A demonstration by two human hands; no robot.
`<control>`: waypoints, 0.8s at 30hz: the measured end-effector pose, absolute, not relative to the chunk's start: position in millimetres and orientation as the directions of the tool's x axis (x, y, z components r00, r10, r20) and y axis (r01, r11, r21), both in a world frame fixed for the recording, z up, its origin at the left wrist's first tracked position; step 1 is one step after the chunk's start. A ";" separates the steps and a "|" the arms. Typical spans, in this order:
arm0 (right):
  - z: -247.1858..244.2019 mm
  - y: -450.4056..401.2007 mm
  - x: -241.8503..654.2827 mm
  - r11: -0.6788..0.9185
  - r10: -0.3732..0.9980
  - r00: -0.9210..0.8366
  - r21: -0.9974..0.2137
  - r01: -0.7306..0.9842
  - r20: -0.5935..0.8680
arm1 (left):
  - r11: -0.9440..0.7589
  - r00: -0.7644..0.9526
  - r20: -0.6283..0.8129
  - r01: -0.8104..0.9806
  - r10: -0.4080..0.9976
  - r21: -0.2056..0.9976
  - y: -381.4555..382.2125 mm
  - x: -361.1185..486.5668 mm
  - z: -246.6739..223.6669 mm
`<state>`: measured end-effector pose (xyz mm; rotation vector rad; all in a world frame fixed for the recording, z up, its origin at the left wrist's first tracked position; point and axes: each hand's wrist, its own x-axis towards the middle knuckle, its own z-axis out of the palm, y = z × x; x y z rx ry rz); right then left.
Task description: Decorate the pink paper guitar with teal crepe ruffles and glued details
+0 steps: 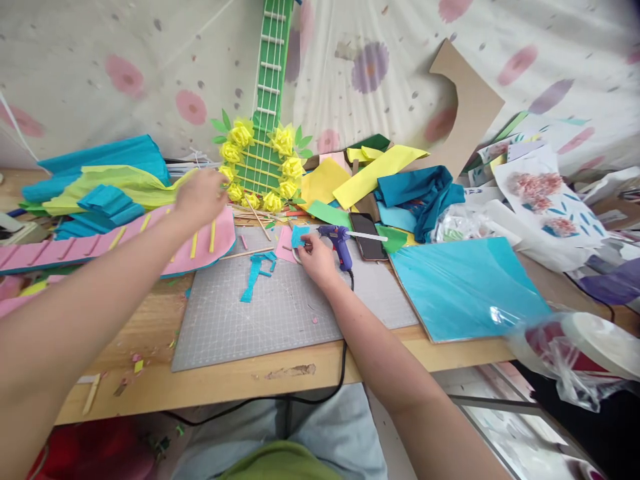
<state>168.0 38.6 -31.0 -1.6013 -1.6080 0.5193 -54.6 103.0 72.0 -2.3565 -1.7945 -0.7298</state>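
My left hand (200,198) reaches over the end of the pink paper guitar (215,230), beside the yellow paper flowers on the green guitar model (260,160). Its fingers look curled; what they hold, if anything, is hidden. Low over the grey cutting mat (295,313) is my right hand (319,259), its fingers bent together around something small and partly hidden. A small blue paper piece (300,235) and a pink paper piece (285,245) lie at its fingertips. Just right of it rests a purple glue gun (343,248) with a white glue stick. Cut blue strips (253,277) lie left of it.
A phone (369,237) lies beside the glue gun. On the right is a blue-covered board (470,287), with plastic-wrapped rolls (585,347) near the edge. Crumpled blue and yellow paper (105,173) is piled at left. A black cord (344,360) hangs over the table's front.
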 end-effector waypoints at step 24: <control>-30.7 39.7 176.3 0.193 0.909 0.186 -0.771 0.607 0.374 | -0.615 0.578 0.235 0.777 0.781 0.134 60.8 -2.7 -12.5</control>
